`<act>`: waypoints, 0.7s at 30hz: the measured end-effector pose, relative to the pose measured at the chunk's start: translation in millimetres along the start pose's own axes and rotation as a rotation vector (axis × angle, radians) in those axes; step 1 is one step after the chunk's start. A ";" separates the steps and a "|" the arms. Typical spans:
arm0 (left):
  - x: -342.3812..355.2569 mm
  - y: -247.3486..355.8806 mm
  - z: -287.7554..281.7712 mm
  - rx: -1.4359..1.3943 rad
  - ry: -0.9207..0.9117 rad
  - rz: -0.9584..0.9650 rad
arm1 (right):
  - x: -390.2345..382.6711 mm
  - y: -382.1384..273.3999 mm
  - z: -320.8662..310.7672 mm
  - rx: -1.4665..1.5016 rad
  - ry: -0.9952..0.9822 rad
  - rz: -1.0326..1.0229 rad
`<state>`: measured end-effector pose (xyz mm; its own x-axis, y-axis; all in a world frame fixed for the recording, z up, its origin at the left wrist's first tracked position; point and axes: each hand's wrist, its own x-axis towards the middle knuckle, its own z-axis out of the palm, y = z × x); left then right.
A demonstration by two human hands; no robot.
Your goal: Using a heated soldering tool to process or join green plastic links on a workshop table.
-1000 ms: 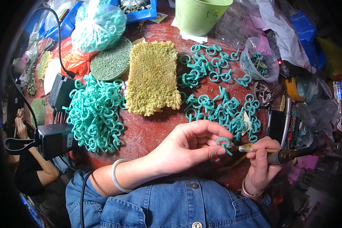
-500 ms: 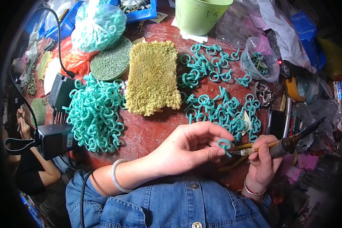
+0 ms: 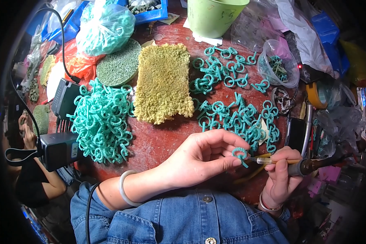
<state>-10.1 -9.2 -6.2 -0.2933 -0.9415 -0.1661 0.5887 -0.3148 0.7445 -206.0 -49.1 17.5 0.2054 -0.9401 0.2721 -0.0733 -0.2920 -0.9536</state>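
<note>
- Teal wax ring (image 3: 240,153) sits at lower centre, above the near edge of the surface, its short stem pointing down-right.
- Left hand (image 3: 203,156): thumb and forefinger pinched on the ring; the other fingers (image 3: 225,138) curl loosely over it.
- Right hand (image 3: 282,173) is wrapped in a closed grip round a pen-style heated tool (image 3: 301,166); its tip touches the ring's stem. Dark handle runs off to the right.
- Surface (image 3: 158,140) is a round, worn, reddish-brown top, crowded on every side.
- Just beyond the fingers: loose teal rings (image 3: 236,116) scattered flat, more toward the far side.
- Left of centre: a dense heap of teal rings (image 3: 103,120).
- Between the two lots: a rectangular yellow-green sponge pad (image 3: 163,81), with a round green pad (image 3: 118,67) beside it.
- Far edge: light green bucket (image 3: 213,16), on a white paper scrap.
- Far left: clear plastic bag of teal pieces (image 3: 105,26), knotted, resting on an orange bag (image 3: 79,65). Blue tray (image 3: 148,10) behind.
- Right: clear plastic cup (image 3: 277,63) holding teal pieces, clear crumpled bags behind it, yellow tape roll (image 3: 315,94).
- Left edge: black power adapter (image 3: 59,150), cable looping up.
- Another person (image 3: 32,171) sits low at left, below the surface.
</note>
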 end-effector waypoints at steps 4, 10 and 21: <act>-0.2 -0.3 -0.4 0.004 -0.015 0.006 | -0.1 1.7 -0.8 -0.022 -0.029 -0.022; -1.4 -0.1 0.6 0.028 -0.026 0.002 | -1.9 -6.1 -0.2 0.012 0.020 0.132; -0.6 -0.9 -1.1 -0.006 -0.024 0.010 | -0.4 0.0 -1.6 0.008 -0.028 0.039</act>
<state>-9.6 -8.5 -7.5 -0.3054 -0.9414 -0.1433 0.5963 -0.3064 0.7419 -207.6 -49.1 17.6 0.2299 -0.9455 0.2307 -0.0745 -0.2534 -0.9645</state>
